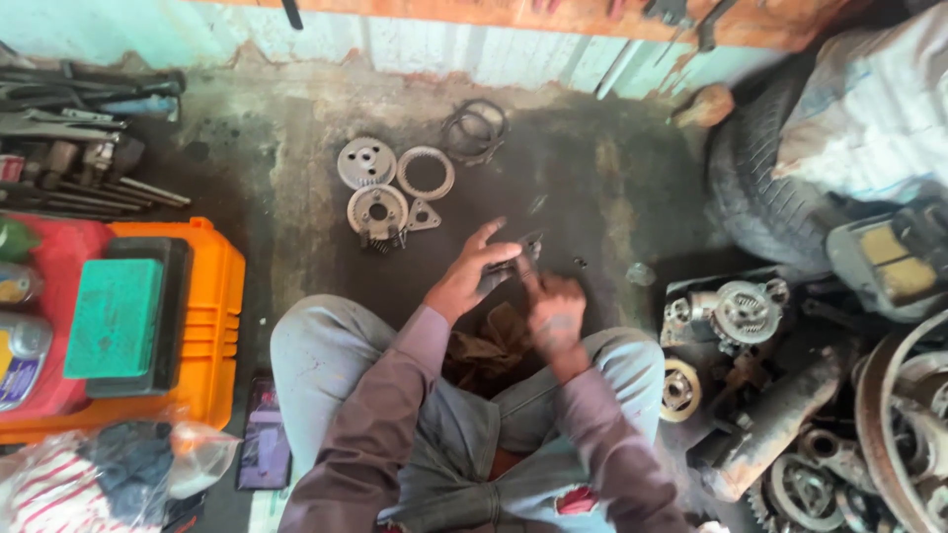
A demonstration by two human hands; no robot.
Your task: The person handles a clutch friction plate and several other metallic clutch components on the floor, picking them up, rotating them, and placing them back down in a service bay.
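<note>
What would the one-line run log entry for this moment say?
left hand and right hand: together on small dark metal part | gear discs: on floor ahead | orange case: left

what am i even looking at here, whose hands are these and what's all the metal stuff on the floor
There is one picture, taken by a camera worn on a person's head, looking straight down. So the arms coming up from the bottom edge are that person's own. They sit on a dark, stained floor with knees apart.

The left hand and the right hand meet on a small dark metal part; it is too blurred to say what it is or exactly how it is gripped.

Beyond the hands lie round metal gears and discs and some thin rings. On the left stands an orange crate with a green block on top, and hand tools behind it. On the right are a tyre and a heap of greasy engine parts.
</note>
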